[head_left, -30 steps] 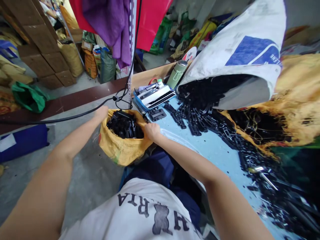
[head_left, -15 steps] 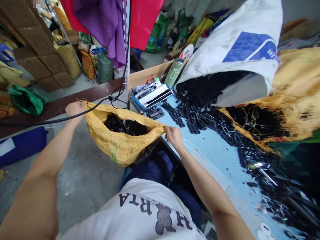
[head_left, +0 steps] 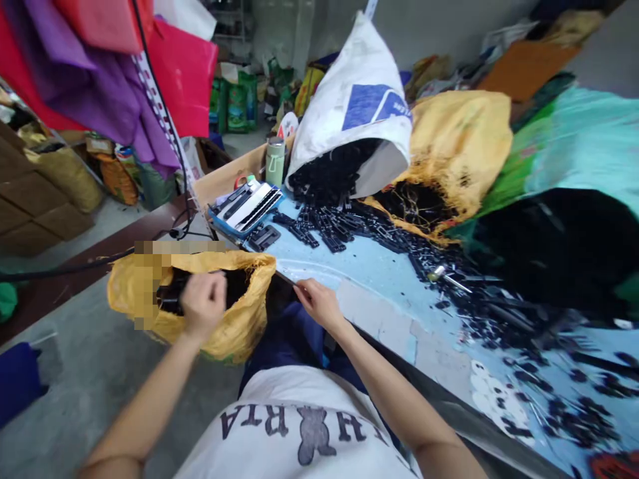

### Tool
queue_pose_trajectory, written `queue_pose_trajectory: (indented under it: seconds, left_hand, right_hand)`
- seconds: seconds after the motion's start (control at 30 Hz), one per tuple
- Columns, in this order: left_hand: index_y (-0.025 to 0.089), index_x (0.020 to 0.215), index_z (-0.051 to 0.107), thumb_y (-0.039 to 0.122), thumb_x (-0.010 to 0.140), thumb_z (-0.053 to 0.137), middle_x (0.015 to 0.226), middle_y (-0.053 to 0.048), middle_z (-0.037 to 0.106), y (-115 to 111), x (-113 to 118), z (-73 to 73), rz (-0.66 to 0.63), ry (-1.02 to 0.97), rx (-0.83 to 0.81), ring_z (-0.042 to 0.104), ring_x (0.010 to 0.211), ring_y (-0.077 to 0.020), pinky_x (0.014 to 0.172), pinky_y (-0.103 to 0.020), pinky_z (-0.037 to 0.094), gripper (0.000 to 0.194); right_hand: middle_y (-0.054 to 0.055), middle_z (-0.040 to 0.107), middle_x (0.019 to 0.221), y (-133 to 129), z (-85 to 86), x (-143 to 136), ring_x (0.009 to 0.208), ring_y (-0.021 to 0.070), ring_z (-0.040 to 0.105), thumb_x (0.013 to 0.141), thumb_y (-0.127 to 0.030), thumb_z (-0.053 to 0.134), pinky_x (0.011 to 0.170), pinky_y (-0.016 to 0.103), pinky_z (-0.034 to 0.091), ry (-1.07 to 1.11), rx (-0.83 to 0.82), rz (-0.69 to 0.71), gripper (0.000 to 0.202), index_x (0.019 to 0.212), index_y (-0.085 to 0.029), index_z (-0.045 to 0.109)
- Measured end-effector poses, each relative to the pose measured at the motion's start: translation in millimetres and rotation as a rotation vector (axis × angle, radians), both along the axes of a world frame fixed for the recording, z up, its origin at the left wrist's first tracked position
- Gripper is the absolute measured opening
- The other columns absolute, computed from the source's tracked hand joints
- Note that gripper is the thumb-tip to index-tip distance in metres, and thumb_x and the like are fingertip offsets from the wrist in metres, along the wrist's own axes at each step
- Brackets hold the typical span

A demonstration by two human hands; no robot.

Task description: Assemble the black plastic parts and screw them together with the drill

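Observation:
My left hand [head_left: 204, 305] is closed, fingers curled, over the mouth of a yellow woven sack [head_left: 237, 332]. Whether it holds anything is hidden. Dark pieces [head_left: 170, 293] fill the sack, which hangs beside the table's front edge with its mouth open upward. At that edge my right hand [head_left: 319, 304] is closed, its fingertips pressed on the dark table edge [head_left: 283, 276], apart from the sack. A blue tray [head_left: 234, 229] of black and white parts lies beyond, with a flat black plastic piece [head_left: 264, 237] in front of it.
Black parts [head_left: 332, 229] spill across the blue tabletop [head_left: 369, 266] from a white sack [head_left: 344, 80], another yellow sack [head_left: 464, 140] and a green sack [head_left: 594, 146]. A green flask [head_left: 275, 161] stands behind the tray. A black cable [head_left: 74, 271] crosses at left.
My left hand has let go of the sack's far left rim and moved right over its mouth. My right hand has left the rim for the table edge. The view has turned right.

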State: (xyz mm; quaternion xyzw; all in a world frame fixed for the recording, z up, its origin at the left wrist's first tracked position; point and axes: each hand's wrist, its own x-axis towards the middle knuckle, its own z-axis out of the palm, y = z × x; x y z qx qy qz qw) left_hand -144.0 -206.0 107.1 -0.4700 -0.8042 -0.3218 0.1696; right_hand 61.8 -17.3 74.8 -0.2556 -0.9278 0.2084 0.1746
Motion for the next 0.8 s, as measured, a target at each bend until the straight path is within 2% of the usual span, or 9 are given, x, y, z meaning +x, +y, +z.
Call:
queue_pose_trajectory:
  seconds: [0.07,0.1,0.17,0.23,0.37,0.5,0.6,0.7,0.8]
  left_hand:
    - [0.022,0.102,0.056,0.03,0.09,0.039,0.094,-0.009,0.064,36,57,-10.6,-0.275,-0.086,-0.021,0.058,0.093,-0.021,0.086,-0.039,0.045,0.022]
    - [0.023,0.107,0.054,0.031,0.089,0.041,0.1,-0.01,0.063,58,80,-13.6,-0.348,-0.124,-0.026,0.057,0.098,-0.022,0.089,-0.041,0.044,0.024]
    - [0.022,0.118,0.049,0.035,0.088,0.044,0.113,-0.012,0.058,111,110,-14.1,-0.411,-0.193,-0.039,0.051,0.111,-0.0243,0.095,-0.043,0.041,0.033]
    - [0.017,0.124,0.044,0.04,0.087,0.046,0.119,-0.015,0.053,172,123,-8.4,-0.38,-0.246,-0.044,0.047,0.116,-0.0262,0.099,-0.043,0.039,0.043]
    - [0.007,0.129,0.039,0.043,0.087,0.047,0.13,-0.022,0.043,297,117,6.8,-0.248,-0.235,-0.145,0.038,0.125,-0.0298,0.104,-0.042,0.032,0.056]
    - [0.006,0.132,0.037,0.044,0.085,0.048,0.137,-0.025,0.037,391,102,9.2,-0.214,-0.137,-0.27,0.029,0.131,-0.0349,0.102,-0.045,0.031,0.061]
    - [0.008,0.135,0.035,0.045,0.084,0.048,0.141,-0.025,0.031,446,88,3.2,-0.213,-0.054,-0.354,0.021,0.134,-0.0376,0.104,-0.051,0.025,0.064]
    - [0.012,0.138,0.031,0.049,0.083,0.047,0.144,-0.026,0.026,495,76,-5.3,-0.145,-0.025,-0.386,0.015,0.136,-0.0399,0.103,-0.06,0.019,0.069]
    - [0.018,0.142,0.027,0.053,0.082,0.046,0.148,-0.023,0.019,535,68,-17.6,-0.089,-0.028,-0.42,0.007,0.137,-0.0409,0.101,-0.067,0.012,0.072]
  right_hand:
    - [0.005,0.065,0.087,7,-9.6,28,0.076,0.0149,0.061,0.093,-0.04,0.034,0.07,0.025,0.044,0.037,-0.034,-0.091,0.033,0.094,-0.022,0.061]
    - [0.005,0.066,0.086,10,-14.3,43,0.075,0.0149,0.062,0.093,-0.04,0.035,0.07,0.025,0.045,0.058,-0.055,-0.135,0.033,0.092,-0.022,0.062]
    - [0.004,0.066,0.084,16,-23.3,71,0.071,0.0152,0.062,0.092,-0.041,0.035,0.069,0.026,0.046,0.092,-0.093,-0.217,0.033,0.09,-0.022,0.062]
    - [0.004,0.066,0.082,20,-32.1,101,0.068,0.0165,0.062,0.092,-0.042,0.035,0.066,0.028,0.047,0.103,-0.114,-0.295,0.033,0.088,-0.023,0.061]
    - [0.007,0.066,0.082,25,-51.5,169,0.074,0.0218,0.062,0.092,-0.043,0.034,0.068,0.034,0.048,0.121,-0.049,-0.488,0.032,0.086,-0.026,0.06]
    - [0.012,0.066,0.087,31,-70.2,224,0.085,0.0282,0.061,0.091,-0.042,0.037,0.077,0.044,0.047,0.171,0.193,-0.745,0.03,0.089,-0.025,0.061]
    - [0.012,0.067,0.092,34,-79.5,235,0.087,0.0284,0.061,0.09,-0.039,0.041,0.078,0.045,0.046,0.152,0.321,-0.821,0.025,0.093,-0.025,0.061]
    - [0.009,0.068,0.093,36,-87.7,231,0.086,0.026,0.061,0.088,-0.036,0.048,0.076,0.041,0.045,0.095,0.43,-0.832,0.018,0.095,-0.026,0.062]
    - [0.007,0.068,0.09,38,-96.7,230,0.083,0.0226,0.062,0.086,-0.031,0.053,0.075,0.036,0.043,0.086,0.527,-0.815,0.015,0.095,-0.022,0.063]
